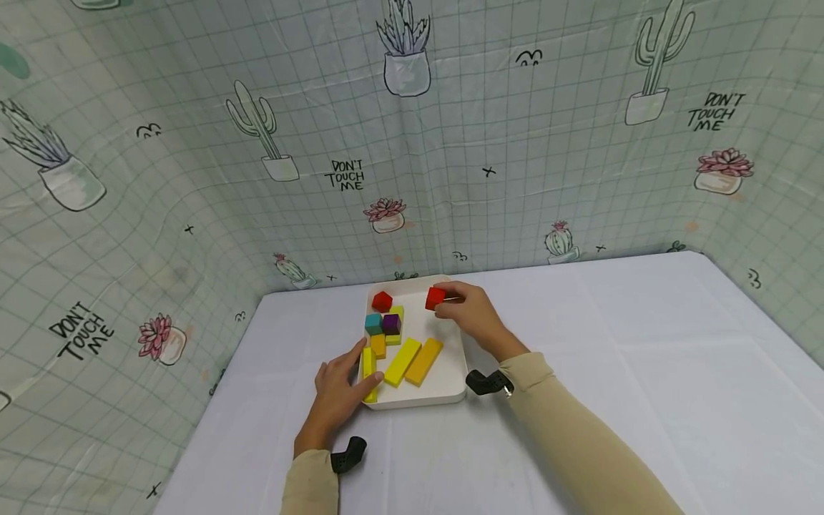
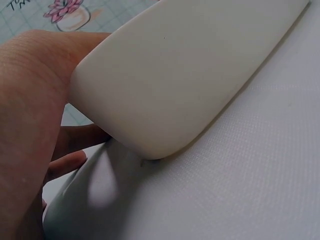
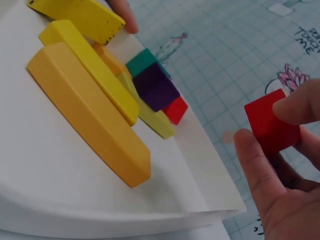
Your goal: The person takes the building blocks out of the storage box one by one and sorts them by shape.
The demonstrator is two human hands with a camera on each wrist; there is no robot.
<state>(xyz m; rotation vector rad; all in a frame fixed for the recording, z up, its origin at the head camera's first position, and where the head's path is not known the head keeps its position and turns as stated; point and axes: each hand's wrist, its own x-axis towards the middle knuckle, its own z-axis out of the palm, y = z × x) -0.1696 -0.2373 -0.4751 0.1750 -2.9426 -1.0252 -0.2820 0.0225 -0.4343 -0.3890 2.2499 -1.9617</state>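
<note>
While left fingers (image 1: 351,354) grip a tray (image 1: 445,368), right fingers (image 3: 256,165) pinch a flat-faced red block (image 3: 267,122).

Bright head view, dim left wrist view
Shadow darkens the white cloth-covered table (image 2: 260,150) at the near-left corner of the white, round-cornered tray (image 2: 165,75); lens distortion bows its right edge in the right wrist view.

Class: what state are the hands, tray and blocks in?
Tray: gripped at its side.
Left hand: gripping tray.
Raised red block: pinched.
Right hand: pinching raised red block.
Other red block: in tray, unheld.
Purple block: resting on pale yellow block.
Teal block: beside purple block.
Small orange block: partly hidden.
Long orange block: lying in tray.
Middle yellow block: lying in tray.
Left yellow block: beside left hand.
</note>
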